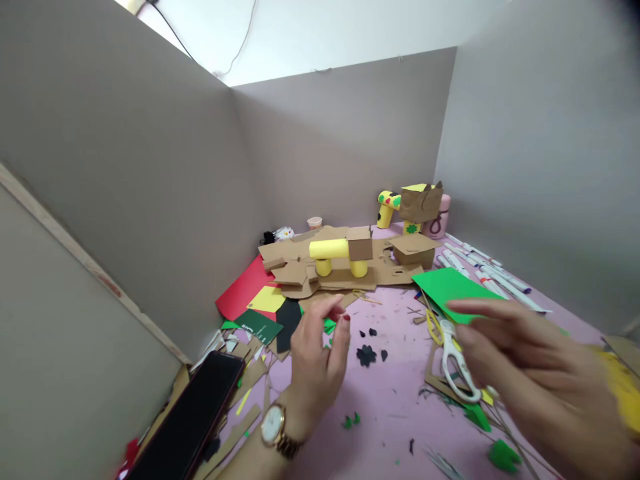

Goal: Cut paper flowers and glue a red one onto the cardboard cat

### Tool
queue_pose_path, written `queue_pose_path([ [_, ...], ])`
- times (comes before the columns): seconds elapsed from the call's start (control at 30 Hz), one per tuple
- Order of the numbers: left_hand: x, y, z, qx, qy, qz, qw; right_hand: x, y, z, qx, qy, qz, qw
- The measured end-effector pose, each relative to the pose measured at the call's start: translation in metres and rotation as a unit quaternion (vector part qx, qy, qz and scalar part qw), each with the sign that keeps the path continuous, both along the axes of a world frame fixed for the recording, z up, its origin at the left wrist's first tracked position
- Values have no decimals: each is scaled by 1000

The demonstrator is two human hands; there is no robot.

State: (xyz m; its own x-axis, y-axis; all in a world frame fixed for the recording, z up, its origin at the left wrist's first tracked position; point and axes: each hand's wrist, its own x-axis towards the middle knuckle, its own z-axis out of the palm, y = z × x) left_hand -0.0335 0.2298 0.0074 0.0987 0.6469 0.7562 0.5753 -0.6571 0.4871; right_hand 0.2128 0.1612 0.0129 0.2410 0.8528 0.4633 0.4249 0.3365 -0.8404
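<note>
My left hand point(320, 353), with a gold watch point(273, 424) at its wrist, hovers over the table with loosely curled fingers. A small gap shows between thumb and index finger, and nothing is visible in it. Just right of it lie a black paper flower point(367, 356) and a few small black petals point(373, 332). My right hand point(530, 373) is blurred by motion, index finger stretched out and thumb apart. It is beside white-handled scissors point(457, 370) and partly in front of a green sheet point(455, 290). No held object shows in it.
Behind stands a yellow tube figure point(330, 249) with a cardboard box head, before cardboard sheets point(295, 250). A decorated figure point(420, 203) is at the back right. Markers point(500, 277) line the right; a phone point(193, 417) and paper scraps lie left. Tweezers point(443, 463) lie in front.
</note>
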Motion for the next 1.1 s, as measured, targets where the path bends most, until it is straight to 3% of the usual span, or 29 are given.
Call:
queue_pose_path([
  [0.07, 16, 24, 15, -59, 48, 4, 997, -14, 28, 25, -39, -45, 51, 997],
  [0.1, 18, 30, 17, -66, 63, 1, 996, -18, 39, 28, -41, -72, 75, 994],
  [0.2, 9, 32, 12, -103, 122, -2, 987, -23, 58, 12, -75, -180, 116, 974],
  [0.33, -7, 33, 4, -152, 183, 37, 971, -23, 58, -18, -78, -297, 150, 940],
  [0.5, -4, 36, -2, -192, 249, 9, 949, -29, 56, -22, -97, -334, 225, 910],
  [0.8, -1, 35, -13, -201, 276, 13, 940, -28, 61, -31, -99, -355, 208, 906],
  [1.1, -12, 41, 0, -151, 155, 85, 973, -25, 59, -36, -89, -379, 191, 901],
])
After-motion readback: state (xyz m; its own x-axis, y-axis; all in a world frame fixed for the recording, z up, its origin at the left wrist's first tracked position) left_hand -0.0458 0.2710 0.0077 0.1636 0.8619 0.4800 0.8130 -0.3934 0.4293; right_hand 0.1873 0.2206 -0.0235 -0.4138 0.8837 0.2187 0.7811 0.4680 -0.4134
